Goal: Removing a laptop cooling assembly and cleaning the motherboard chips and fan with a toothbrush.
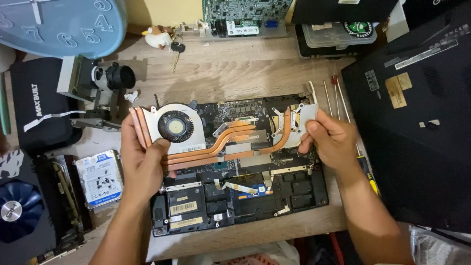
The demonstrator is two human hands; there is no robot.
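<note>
— What have we got in our hands here?

— The laptop's cooling assembly (pixel 221 140): a fan in a pale housing at the left of the frame, copper heat pipes running across the middle, and a metal heatsink plate at the right. We hold it just above the opened laptop chassis (pixel 245 196), which lies on the wooden bench (pixel 235 68).

— How is our grip on each end?

— Our left hand (pixel 142 162) wraps the fan end, fingers curled under the copper fins and the thumb pressed on the pipes below the fan. Our right hand (pixel 331 140) pinches the heatsink plate between thumb and fingers.

— How do we judge it will handle?

— Light, we think, but long and awkward. The pipes look thin and would likely bend if one end dropped, so holding both ends as we do seems right. The fins are probably sharp and easily dented, and the fan blades should stay untouched.

— What else lies around?

— A hard drive (pixel 99 179) at lower left, screwdrivers (pixel 338 98) just right of the chassis, and a black laptop cover (pixel 417 122) filling the right side.
</note>
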